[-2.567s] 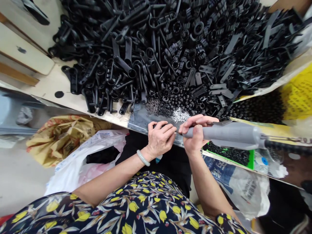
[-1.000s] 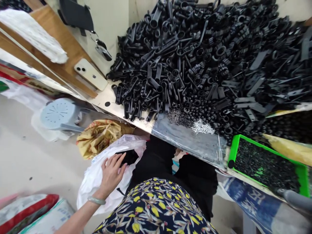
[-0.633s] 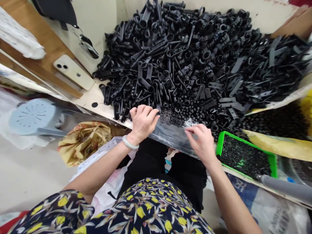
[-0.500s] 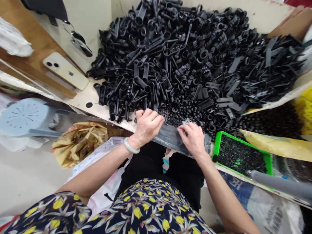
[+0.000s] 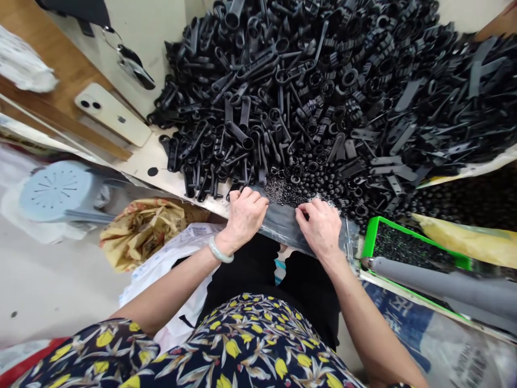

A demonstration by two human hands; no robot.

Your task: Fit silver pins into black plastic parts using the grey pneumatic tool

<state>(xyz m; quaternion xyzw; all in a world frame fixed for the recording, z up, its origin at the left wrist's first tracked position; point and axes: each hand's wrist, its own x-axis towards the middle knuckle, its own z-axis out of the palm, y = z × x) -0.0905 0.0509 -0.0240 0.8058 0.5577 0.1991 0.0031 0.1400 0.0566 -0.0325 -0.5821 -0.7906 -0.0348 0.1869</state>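
My left hand (image 5: 247,215), with a pale bangle (image 5: 220,251) at the wrist, is closed at the near edge of the work surface, beside a patch of tiny metal parts (image 5: 274,191). Whatever its fingers hold is hidden. To its right, my right hand (image 5: 319,223) has thumb and forefinger pinched together over the dark grey strip (image 5: 280,222); anything between them is too small to make out. Small black round parts (image 5: 319,180) lie just beyond both hands. Behind them rises a big pile of black plastic parts (image 5: 283,81).
A green tray (image 5: 369,237) of small black pieces stands at the right, with a grey cylindrical tool (image 5: 428,277) across its near side. A white phone (image 5: 113,114) and keys (image 5: 135,70) are at the left. Below are a brown paper bag (image 5: 141,231) and a blue stool (image 5: 60,188).
The view has shifted slightly. The grey tool has moved left across the green tray's near side. Both hands stay close to the strip, still closed.
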